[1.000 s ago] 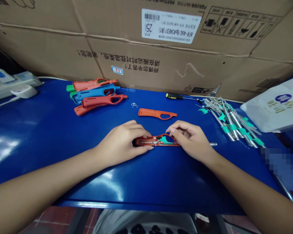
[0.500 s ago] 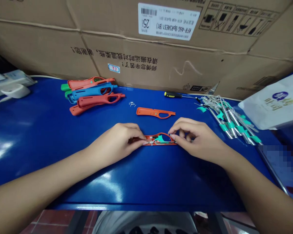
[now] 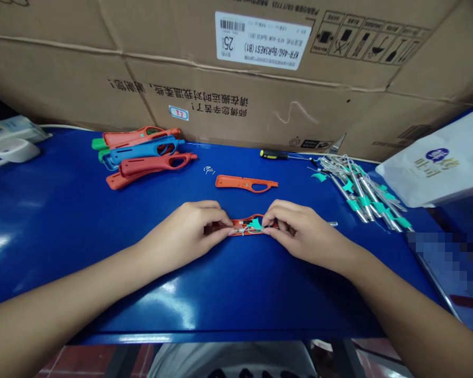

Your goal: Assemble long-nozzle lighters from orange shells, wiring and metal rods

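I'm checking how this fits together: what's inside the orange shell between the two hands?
A teal piece and pale wiring show inside the orange shell. The left hand covers its left end and the right hand much of its right part; whatever lies beneath cannot be seen.

Your left forearm slants up and inward from the lower left edge, and your right forearm comes in from the lower right, so both bare arms converge in front of you. Your left hand has its back turned upward, the fingers bent forward and the thumb drawn up close beneath the forefinger in a narrow pinch. Your right hand faces it, forefinger arched down to the thumb tip, the other fingers curled in behind. Both wrists look nearly straight, and the two hands sit near each other without touching
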`<state>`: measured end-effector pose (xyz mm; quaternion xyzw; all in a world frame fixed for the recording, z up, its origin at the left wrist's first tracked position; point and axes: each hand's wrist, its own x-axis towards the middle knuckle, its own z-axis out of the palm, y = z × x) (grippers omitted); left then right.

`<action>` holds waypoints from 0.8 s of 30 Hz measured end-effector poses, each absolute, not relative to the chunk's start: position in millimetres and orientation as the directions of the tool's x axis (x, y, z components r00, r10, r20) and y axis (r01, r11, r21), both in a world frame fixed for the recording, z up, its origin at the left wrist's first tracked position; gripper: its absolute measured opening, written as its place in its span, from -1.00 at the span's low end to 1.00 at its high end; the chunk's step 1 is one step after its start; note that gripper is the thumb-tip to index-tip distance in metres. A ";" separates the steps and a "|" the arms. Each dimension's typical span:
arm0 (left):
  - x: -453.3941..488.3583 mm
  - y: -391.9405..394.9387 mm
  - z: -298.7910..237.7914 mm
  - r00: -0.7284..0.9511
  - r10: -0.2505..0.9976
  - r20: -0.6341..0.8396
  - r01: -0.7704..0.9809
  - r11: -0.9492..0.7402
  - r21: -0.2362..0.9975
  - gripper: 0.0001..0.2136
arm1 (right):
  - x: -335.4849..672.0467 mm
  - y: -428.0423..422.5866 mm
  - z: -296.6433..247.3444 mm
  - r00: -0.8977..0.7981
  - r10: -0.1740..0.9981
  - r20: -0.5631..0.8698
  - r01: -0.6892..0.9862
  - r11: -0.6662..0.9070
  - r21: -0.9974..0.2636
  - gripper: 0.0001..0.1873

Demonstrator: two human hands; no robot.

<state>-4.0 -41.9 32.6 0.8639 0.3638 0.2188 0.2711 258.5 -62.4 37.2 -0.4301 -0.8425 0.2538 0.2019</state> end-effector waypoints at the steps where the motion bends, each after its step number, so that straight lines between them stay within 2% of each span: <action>1: -4.2 -41.9 32.1 0.638 0.749 0.179 0.511 -0.586 0.629 -0.91 | 258.4 -62.4 37.4 -0.547 0.828 0.122 0.622 0.499 -0.604 -0.96; 10: -4.6 -42.4 31.4 0.640 0.744 0.191 0.502 -0.594 0.629 -0.91 | 259.7 -63.2 38.5 -0.550 0.830 0.089 0.649 0.492 -0.580 -0.92; 19: -3.9 -41.7 29.9 0.639 0.747 0.185 0.508 -0.590 0.628 -0.91 | 261.8 -66.0 42.9 -0.594 0.804 0.005 0.723 0.537 -0.434 -0.92; 24: -3.9 -42.3 32.1 0.642 0.748 0.168 0.513 -0.582 0.631 -0.90 | 261.7 -65.2 38.0 -0.558 0.829 0.043 0.702 0.499 -0.508 -0.95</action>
